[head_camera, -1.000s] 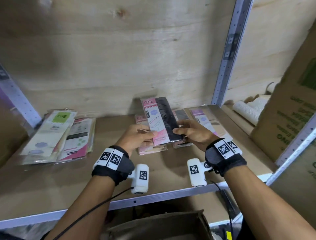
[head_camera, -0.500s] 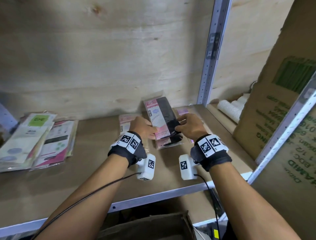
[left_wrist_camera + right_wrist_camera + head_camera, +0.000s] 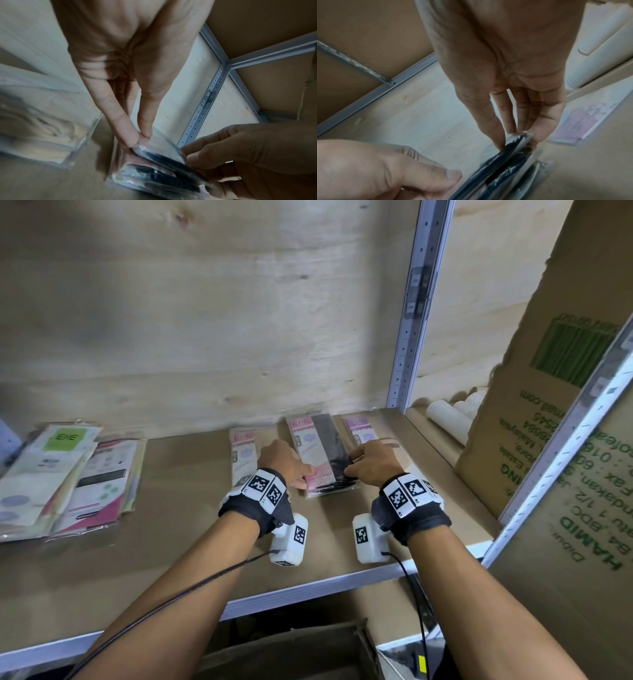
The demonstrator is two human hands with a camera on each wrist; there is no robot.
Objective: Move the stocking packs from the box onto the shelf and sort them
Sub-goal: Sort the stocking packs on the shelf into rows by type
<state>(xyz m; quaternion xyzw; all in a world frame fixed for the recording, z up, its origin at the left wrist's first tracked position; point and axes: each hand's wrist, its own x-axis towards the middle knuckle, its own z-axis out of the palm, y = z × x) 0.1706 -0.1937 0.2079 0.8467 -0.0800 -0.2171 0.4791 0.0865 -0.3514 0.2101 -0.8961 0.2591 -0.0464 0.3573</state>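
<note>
A pink-and-black stocking pack [image 3: 318, 448] lies on top of a small stack of like packs on the brown shelf [image 3: 171, 542]. My left hand [image 3: 286, 465] pinches its near left corner between thumb and fingers [image 3: 130, 135]. My right hand [image 3: 371, 462] pinches its near right edge [image 3: 518, 138]. A pink pack with pale stockings [image 3: 243, 455] lies just left of the stack, and a purple-labelled pack [image 3: 363, 431] just right. The cardboard box [image 3: 291, 655] sits below the shelf's front edge.
A heap of green- and pink-labelled packs [image 3: 65, 477] lies at the shelf's far left. A grey upright post [image 3: 416, 313] stands behind the stack. White ribbed rolls [image 3: 448, 417] and a large printed carton [image 3: 548, 405] fill the right. Bare shelf lies between the heaps.
Both hands have lowered the black pack from a raised tilt down flat onto the stack. The head view has shifted right and closer.
</note>
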